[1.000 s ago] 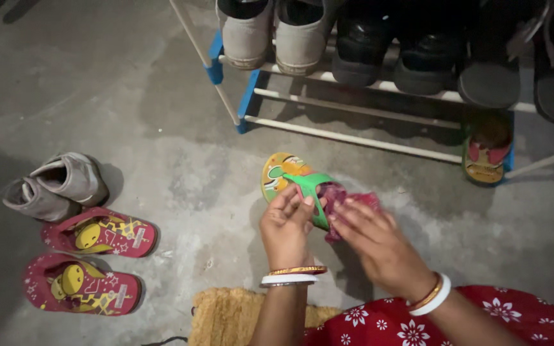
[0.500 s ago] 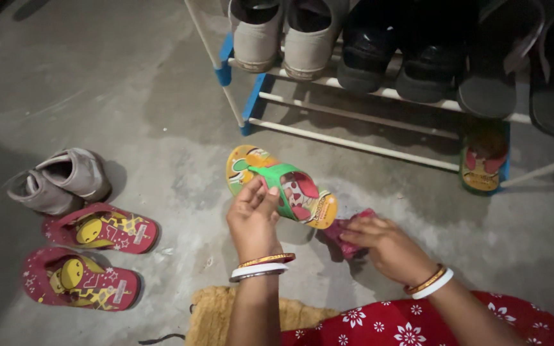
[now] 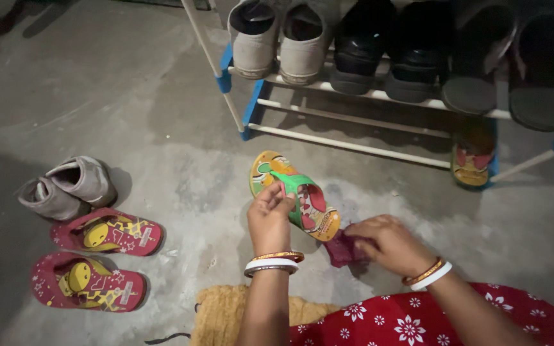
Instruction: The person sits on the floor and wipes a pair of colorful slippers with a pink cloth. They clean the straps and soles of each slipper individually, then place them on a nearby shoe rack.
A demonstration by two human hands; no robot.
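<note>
Child's yellow flip-flop (image 3: pixel 296 195) with a green strap is held above the concrete floor (image 3: pixel 129 128) by the left hand (image 3: pixel 268 218), fingers pinched on the strap, its long axis slanting from upper left to lower right. A crumpled maroon cloth (image 3: pixel 343 247) is clutched by the right hand (image 3: pixel 389 243) just beside and below the heel end.

Bare grey concrete floor (image 3: pixel 129 96), mottled with pale scuffs, dim light, dark shadow along left edge. Shoe rack (image 3: pixel 354 144) with white rods and blue joints at top, holding beige sneakers (image 3: pixel 280 38), black shoes (image 3: pixel 386 54) and dark sandals (image 3: pixel 514 70). On the floor at left: small grey shoes (image 3: pixel 65 186), then a pair of red flip-flops (image 3: pixel 97 256). Tan woven mat (image 3: pixel 222 317) at bottom edge.
</note>
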